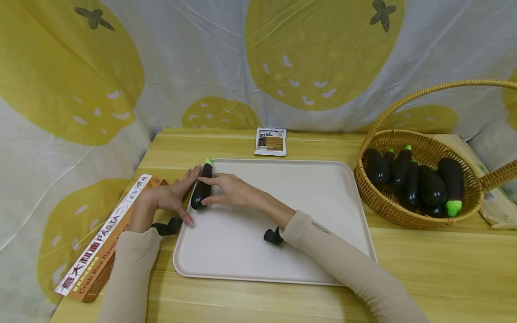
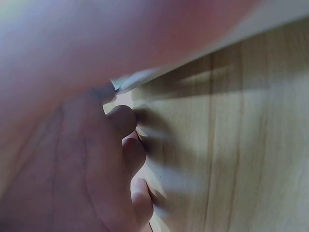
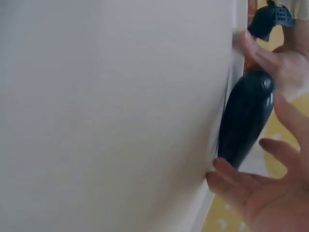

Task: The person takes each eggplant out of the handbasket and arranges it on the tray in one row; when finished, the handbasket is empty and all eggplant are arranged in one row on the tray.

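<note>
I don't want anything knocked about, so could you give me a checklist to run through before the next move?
1. Eggplant lies along the left rim of the tray: ok.
2. Right hand at the eggplant, fingertips by its side: ok.
3. Eggplant firmly held: cannot tell; no view shows a secure grip.
4. Left hand off the tray: not ok; its thumb reaches over the rim.
5. Basket upright, with other eggplants inside: ok.
6. Sachet off the tray, lying behind it: ok.
</note>
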A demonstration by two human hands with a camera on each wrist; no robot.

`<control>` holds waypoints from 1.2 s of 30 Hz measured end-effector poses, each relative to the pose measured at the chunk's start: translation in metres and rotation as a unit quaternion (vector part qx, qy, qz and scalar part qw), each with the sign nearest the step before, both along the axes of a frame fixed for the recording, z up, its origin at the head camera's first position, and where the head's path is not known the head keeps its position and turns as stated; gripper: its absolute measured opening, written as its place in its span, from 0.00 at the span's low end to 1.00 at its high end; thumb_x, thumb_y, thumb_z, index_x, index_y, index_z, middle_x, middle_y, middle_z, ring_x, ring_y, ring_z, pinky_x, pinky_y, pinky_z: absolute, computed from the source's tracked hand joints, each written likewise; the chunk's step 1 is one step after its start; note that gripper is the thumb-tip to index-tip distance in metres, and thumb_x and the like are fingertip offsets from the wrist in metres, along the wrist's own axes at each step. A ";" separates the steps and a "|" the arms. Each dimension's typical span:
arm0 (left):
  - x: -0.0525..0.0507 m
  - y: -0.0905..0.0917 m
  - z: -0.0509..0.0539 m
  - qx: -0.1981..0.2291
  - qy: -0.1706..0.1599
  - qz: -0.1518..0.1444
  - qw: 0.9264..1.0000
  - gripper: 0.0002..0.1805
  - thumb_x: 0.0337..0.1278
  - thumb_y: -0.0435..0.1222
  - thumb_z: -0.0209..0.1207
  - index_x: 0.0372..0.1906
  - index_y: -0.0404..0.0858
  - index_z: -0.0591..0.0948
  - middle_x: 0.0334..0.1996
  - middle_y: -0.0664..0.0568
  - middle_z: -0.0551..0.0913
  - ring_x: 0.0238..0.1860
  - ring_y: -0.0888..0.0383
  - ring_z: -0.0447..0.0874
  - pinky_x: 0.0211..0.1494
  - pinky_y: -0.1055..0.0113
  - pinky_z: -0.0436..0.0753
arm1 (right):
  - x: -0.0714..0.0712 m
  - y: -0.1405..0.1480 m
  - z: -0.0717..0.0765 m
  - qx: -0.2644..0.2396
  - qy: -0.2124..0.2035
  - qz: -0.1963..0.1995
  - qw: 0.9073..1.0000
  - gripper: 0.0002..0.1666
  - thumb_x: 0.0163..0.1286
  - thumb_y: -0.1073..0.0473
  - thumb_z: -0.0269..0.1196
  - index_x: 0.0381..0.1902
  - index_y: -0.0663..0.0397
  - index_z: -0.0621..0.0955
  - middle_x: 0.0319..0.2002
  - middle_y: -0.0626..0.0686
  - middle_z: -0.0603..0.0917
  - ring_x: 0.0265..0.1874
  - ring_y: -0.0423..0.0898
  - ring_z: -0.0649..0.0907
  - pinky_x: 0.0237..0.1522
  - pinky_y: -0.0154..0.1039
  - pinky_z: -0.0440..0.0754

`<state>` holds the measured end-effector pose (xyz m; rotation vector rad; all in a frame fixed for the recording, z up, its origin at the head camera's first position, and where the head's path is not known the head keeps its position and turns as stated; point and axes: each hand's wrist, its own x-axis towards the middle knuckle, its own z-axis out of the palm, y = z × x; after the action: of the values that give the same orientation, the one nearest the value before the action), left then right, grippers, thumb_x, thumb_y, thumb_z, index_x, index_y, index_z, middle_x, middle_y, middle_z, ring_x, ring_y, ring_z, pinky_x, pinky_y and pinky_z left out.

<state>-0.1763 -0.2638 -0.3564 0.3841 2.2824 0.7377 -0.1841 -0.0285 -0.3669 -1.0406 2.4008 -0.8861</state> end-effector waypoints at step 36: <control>0.000 0.000 0.001 0.023 0.012 -0.015 1.000 0.89 0.31 0.41 0.86 0.81 0.41 0.22 0.79 0.31 0.17 0.75 0.16 0.17 0.72 0.20 0.30 | 0.068 0.339 0.085 0.052 0.017 -0.359 0.932 0.40 0.81 0.36 0.52 0.83 0.40 0.58 0.68 0.66 0.74 0.63 0.63 0.76 0.56 0.60 0.79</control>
<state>-0.1763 -0.2643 -0.3549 0.4482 2.2799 0.7751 -0.1165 0.3107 -0.2824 -0.1030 2.8555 -0.9343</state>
